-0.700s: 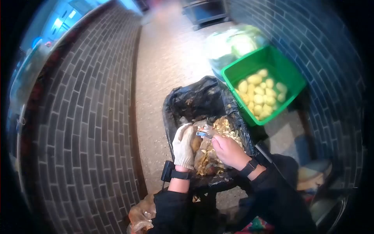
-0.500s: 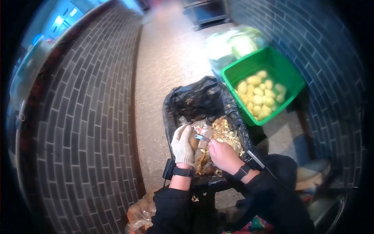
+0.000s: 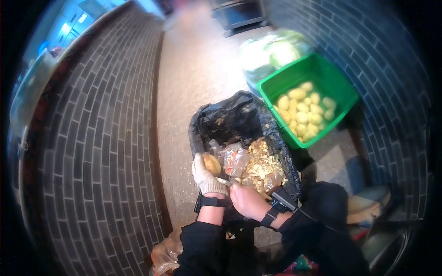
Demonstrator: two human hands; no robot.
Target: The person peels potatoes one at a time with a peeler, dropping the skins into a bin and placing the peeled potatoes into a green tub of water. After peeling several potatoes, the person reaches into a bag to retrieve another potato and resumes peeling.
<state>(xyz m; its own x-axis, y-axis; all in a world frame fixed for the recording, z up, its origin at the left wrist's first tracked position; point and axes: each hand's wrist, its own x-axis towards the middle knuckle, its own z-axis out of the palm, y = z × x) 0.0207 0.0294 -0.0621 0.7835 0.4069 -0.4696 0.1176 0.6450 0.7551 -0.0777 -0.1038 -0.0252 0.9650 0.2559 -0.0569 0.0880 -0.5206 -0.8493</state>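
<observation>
Dark brick walls flank a pale floor strip running to 12 o'clock; person sits low w/ bin between knees. Black-lined bin (image 3: 216, 122) is biggest item, centre frame, holding peelings (image 3: 262, 168) & a crumpled plastic wrapper (image 3: 235, 158). Green crate (image 3: 343, 94) at 2 o'clock from bin, touching its rim, full of peeled potatoes (image 3: 301, 112); clear bag of greens (image 3: 271, 53) behind crate at 1 o'clock.

Gloved left hand (image 3: 206, 177) wraps fingers round a part-peeled potato (image 3: 212, 163), held over bin's 8 o'clock edge. Bare right hand (image 3: 247, 201) at 5 o'clock from potato, fingers curled shut, prob. on a peeler, but tool mostly hidden so can't tell for sure.

Risks, judged: wet potato could slip from glove into the waste; blade stroke toward left thumb could nick it; potato sits near rim, so peel may fall on floor.
</observation>
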